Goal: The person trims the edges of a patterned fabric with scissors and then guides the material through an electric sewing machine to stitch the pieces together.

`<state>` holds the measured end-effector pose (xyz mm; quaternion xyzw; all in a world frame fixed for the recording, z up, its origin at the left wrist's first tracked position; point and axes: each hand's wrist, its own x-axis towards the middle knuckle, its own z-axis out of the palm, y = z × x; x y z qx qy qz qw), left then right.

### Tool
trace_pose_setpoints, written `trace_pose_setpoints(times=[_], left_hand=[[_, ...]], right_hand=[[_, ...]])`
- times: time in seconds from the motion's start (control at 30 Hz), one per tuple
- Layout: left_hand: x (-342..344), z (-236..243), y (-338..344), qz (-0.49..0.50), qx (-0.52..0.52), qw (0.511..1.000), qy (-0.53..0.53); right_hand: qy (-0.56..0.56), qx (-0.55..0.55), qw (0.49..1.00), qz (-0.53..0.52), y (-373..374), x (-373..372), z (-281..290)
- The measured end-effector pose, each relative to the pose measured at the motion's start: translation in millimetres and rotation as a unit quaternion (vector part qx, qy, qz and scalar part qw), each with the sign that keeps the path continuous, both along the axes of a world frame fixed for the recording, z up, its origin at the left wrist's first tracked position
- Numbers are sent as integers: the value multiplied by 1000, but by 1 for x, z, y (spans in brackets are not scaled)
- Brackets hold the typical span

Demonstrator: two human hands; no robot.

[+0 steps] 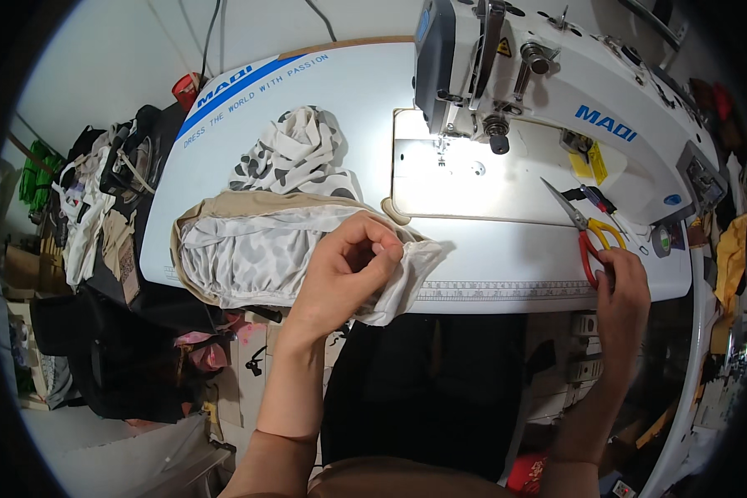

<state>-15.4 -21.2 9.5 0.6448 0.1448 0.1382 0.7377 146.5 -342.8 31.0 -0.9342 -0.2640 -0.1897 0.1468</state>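
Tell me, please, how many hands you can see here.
2: the left hand at the white cloth, and the right hand by the handles of the scissors, at the right.

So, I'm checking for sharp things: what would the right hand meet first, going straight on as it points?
The right hand would first meet the metal scissors with red and yellow handles, right before it; whether they touch is unclear.

Bears blue lettering [606, 124] on the sewing machine arm [639, 158] and tabletop [373, 83] — also a yellow warning triangle [504, 48] on the machine head [433, 62], a numbered ruler scale [506, 290] along the front edge [506, 305].
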Motion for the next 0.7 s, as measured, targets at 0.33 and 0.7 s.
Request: trace_pose_setpoints(times=[0.33,0.7], left_hand=[[1,-4,-4,31,23,999,-2],[5,-2,-11,58,112,992,-11]], right_hand=[[71,-2,997,38,-3,21,17],[551,295,750,216,36,-97,10]])
